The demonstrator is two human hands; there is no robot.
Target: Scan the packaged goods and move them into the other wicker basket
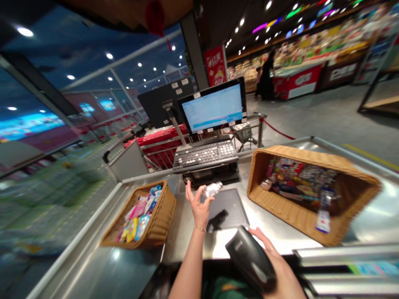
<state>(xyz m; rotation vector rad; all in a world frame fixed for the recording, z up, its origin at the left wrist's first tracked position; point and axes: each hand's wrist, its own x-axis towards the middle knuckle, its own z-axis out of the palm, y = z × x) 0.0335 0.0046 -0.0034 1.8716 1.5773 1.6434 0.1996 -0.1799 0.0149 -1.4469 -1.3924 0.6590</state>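
A small, shiny, pale packet is hanging above a flat dark plate, its crinkled surface blurring slightly. The left hand is pinching it at the fingertips, the remaining fingers spreading loosely. The right hand is wrapping partway around a smooth, rounded black plastic scanner, its fingers curving along the side. Beneath, a brushed, reflective metal table is carrying the plate. Two ribbed, tan woven baskets are flanking it: the left basket is holding glossy, colourful packs, the right basket darker, jumbled ones. Behind, a keyboard with blocky keys is sitting below a flat, glowing rectangular screen.
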